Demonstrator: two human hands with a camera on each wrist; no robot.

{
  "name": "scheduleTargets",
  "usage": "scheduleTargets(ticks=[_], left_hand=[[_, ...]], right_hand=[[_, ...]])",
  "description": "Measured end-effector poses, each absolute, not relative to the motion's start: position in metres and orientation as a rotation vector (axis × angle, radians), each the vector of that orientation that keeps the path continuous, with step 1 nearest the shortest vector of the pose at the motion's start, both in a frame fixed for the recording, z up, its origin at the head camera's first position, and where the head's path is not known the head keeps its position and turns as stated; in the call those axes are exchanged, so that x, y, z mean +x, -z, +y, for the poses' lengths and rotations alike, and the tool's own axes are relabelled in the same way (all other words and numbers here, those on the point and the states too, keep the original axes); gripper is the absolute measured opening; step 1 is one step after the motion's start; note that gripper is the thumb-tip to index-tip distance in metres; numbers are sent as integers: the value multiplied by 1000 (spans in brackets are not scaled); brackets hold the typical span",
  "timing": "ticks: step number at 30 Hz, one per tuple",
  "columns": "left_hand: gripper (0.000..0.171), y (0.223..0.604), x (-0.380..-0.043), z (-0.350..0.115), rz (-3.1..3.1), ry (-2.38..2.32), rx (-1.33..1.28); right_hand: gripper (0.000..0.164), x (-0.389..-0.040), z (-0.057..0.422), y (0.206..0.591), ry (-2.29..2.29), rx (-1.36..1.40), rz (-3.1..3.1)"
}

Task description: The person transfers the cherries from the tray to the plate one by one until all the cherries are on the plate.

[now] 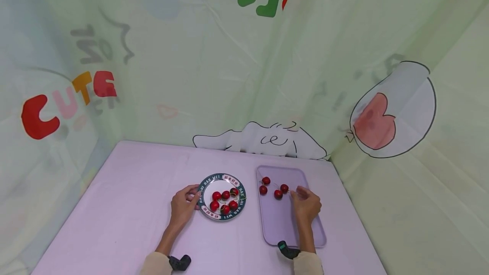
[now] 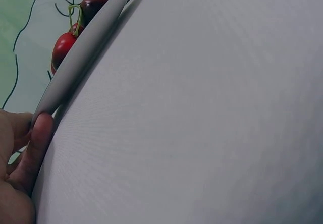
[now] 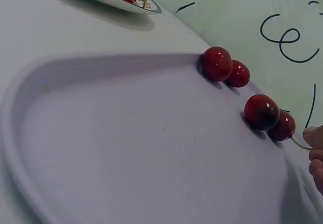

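Observation:
My left hand grips the near-left rim of a round plate with a green lettered border. Several red cherries, some with green stems, lie on that plate. In the left wrist view, fingers hold the plate's edge, which is slightly raised on that side. Over the lilac tray, my right hand pinches the stem of one cherry, which rests close to the tray surface. A darker cherry is right beside it. Two more cherries sit by the tray's left edge.
The plate and tray stand side by side on a table with a pale pink cover. Behind and at both sides hangs a light green printed curtain. Black bands circle both wrists.

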State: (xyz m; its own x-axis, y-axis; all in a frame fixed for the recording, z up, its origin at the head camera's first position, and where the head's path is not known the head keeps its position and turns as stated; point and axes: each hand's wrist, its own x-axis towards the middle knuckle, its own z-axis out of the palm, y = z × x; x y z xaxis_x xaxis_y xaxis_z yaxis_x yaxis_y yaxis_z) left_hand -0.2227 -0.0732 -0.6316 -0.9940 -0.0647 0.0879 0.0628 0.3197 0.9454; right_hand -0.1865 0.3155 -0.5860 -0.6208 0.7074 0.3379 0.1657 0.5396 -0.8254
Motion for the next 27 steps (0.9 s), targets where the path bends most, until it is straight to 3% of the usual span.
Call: scheduleTargets(ticks=[27], left_hand=[[33,640,-226,-73,-2458,1781,3]], right_hand=[[19,-194,322,600,-1214,-786,-1973]])
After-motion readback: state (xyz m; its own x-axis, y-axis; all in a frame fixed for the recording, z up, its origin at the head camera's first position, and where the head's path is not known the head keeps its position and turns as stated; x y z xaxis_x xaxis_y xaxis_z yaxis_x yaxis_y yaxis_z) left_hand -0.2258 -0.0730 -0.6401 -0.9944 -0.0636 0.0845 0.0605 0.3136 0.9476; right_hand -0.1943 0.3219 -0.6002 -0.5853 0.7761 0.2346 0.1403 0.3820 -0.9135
